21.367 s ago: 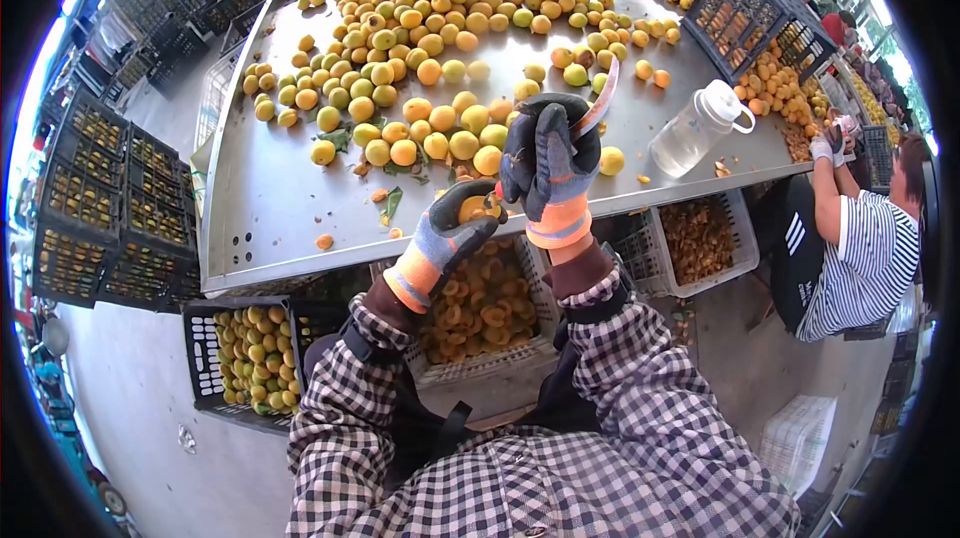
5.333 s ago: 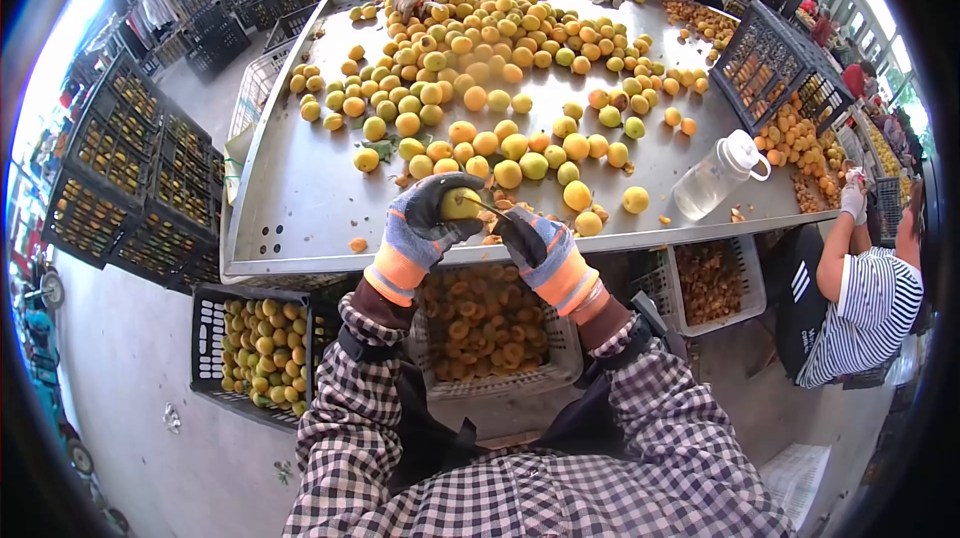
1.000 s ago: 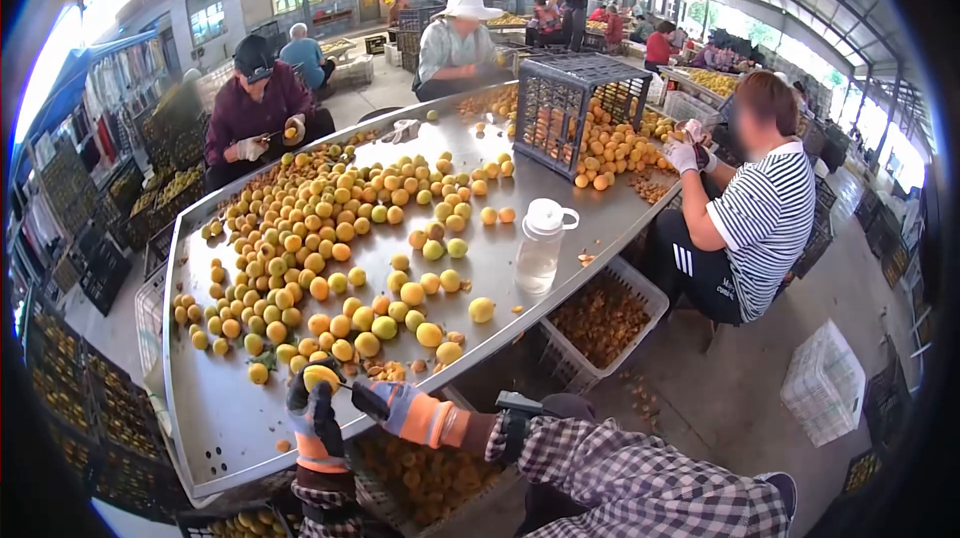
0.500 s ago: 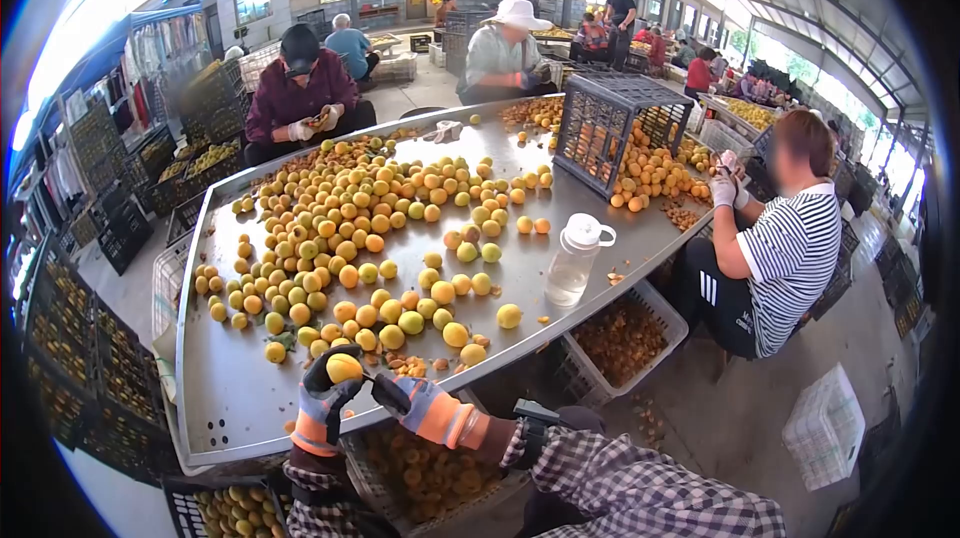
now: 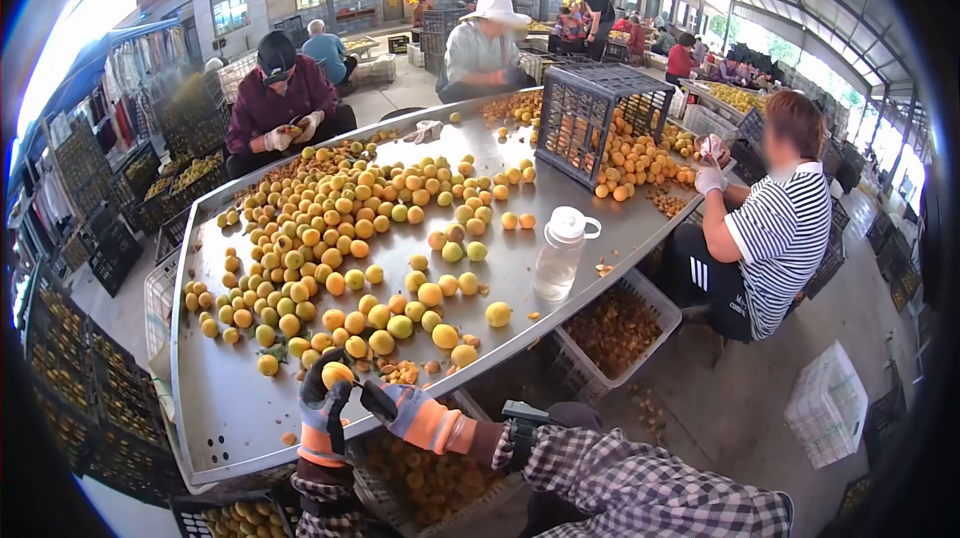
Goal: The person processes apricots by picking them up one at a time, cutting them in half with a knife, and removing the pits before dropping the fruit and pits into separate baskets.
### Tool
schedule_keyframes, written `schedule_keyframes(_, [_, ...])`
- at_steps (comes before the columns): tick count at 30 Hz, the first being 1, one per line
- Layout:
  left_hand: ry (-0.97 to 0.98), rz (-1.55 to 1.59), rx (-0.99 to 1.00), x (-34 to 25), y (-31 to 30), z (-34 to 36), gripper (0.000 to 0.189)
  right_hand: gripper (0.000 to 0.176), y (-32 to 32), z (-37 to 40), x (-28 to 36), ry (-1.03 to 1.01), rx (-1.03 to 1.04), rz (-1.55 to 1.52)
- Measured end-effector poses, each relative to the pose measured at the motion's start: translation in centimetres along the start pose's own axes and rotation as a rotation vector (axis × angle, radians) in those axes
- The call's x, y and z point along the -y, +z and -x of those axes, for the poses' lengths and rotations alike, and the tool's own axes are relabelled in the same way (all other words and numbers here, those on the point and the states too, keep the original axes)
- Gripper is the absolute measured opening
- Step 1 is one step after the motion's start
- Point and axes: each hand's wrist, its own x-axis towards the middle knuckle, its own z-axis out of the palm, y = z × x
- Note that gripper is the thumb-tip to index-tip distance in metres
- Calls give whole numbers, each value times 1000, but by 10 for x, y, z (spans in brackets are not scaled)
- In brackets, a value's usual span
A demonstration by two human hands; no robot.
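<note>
My left hand (image 5: 325, 400), in a dark-palmed glove with orange and grey bands, holds a yellow-orange apricot (image 5: 338, 375) in its fingers above the near table edge. Close beside it on the right is my gloved right hand (image 5: 392, 406), its fingers pinched together and pointing at the fruit. Whatever those fingers grip is too small and dark to name. Just beyond both hands, opened apricot pieces (image 5: 401, 373) lie on the metal table (image 5: 240, 398). A big spread of whole apricots (image 5: 330, 223) covers the table's middle and left.
A lidded water bottle (image 5: 562, 256) stands near the right edge. Behind it a black crate (image 5: 603, 123) lies tipped, apricots spilling out. Below the table are a crate of split fruit (image 5: 615, 333) and another crate (image 5: 430, 478) by my knees. A striped-shirt co-worker (image 5: 775, 228) sits at right.
The camera view has tilted slightly, so the table and people sit further left and higher at the back. Both hands stay together at the same apricot, with little visible movement.
</note>
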Motion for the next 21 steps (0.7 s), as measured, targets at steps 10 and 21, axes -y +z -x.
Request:
schedule_keyframes(10, [-356, 473, -150, 21, 21, 10, 38, 26, 25, -2, -13, 89, -174, -160])
schedule_keyframes(21, [-157, 409, -190, 39, 19, 8, 35, 32, 35, -7, -17, -72, -257, -2])
